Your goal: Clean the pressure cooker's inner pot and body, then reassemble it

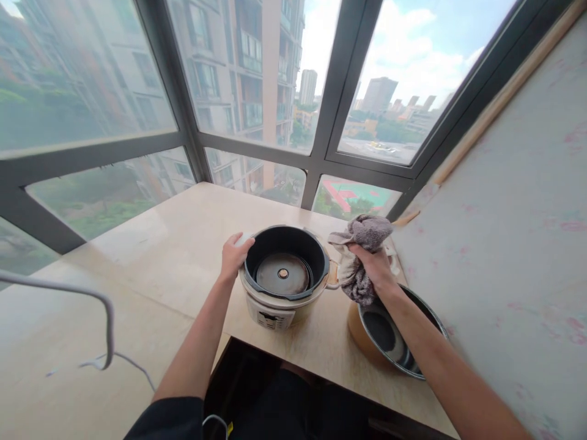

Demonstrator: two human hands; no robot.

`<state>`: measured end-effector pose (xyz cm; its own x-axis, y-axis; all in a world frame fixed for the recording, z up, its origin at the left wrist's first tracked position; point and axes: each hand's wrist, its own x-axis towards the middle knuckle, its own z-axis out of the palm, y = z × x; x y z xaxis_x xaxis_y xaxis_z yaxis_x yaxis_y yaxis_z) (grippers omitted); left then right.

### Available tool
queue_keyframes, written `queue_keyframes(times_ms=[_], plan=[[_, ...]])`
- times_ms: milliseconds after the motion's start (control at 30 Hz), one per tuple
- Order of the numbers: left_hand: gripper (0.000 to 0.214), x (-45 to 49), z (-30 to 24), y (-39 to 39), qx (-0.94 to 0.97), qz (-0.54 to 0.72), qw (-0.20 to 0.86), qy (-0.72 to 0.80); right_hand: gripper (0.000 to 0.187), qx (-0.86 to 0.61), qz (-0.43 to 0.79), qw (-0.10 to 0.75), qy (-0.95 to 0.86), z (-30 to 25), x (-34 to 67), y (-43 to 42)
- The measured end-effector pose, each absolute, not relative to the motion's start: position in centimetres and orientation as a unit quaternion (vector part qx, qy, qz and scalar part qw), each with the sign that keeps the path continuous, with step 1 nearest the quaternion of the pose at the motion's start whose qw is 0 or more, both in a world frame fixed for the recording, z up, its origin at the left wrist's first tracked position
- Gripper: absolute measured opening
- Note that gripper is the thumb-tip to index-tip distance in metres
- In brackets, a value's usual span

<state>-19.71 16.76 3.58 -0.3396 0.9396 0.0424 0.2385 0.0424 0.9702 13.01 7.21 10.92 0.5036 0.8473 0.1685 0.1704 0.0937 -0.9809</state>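
An electric pressure cooker point(270, 308) without a lid stands upright on the pale counter, its control panel towards me. Inside it, the dark cavity shows a round heating plate point(282, 274) with a small metal button in the middle. My left hand point(235, 253) is closed around the handle on the cooker's left rim. To the right of the cooker, my right hand point(372, 264) grips a crumpled grey-brown towel point(367, 232), held up beside the cooker's right handle. Below my right forearm sits a metal inner pot point(360, 336), partly hidden by the arm.
The pale counter point(151, 244) runs along the windows point(257, 79), with a patterned wall point(518, 256) on the right. A grey cable point(109, 318) loops over the left side. The counter's front edge drops to a dark gap point(243, 366) near my legs.
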Motion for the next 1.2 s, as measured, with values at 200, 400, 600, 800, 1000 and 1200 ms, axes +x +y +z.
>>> queue_keyframes(times_ms=[200,400,600,800,1000,1200], plan=[[0.056,-19.6,3.4,16.5,0.443,0.535,0.352,0.628,0.086,-0.638,0.217,0.463,-0.576,12.0,10.1,10.6],[0.052,-19.5,3.8,16.3,0.435,0.536,0.36,0.627,0.083,-0.682,0.106,0.125,-0.713,13.6,3.6,14.0],[0.049,-19.4,3.6,16.4,0.433,0.538,0.358,0.629,0.066,-0.668,0.099,0.021,-0.737,11.4,-1.7,16.9],[0.047,-19.4,3.1,16.6,0.436,0.541,0.353,0.627,0.082,-0.578,0.238,-0.078,-0.777,9.0,-4.5,17.6],[0.053,-19.6,2.5,16.8,0.442,0.543,0.357,0.619,0.055,-0.42,0.363,-0.141,-0.819,7.9,-4.2,16.8],[0.061,-19.6,2.4,16.7,0.432,0.543,0.368,0.619,0.036,-0.434,0.361,-0.229,-0.793,7.9,-2.0,14.9]])
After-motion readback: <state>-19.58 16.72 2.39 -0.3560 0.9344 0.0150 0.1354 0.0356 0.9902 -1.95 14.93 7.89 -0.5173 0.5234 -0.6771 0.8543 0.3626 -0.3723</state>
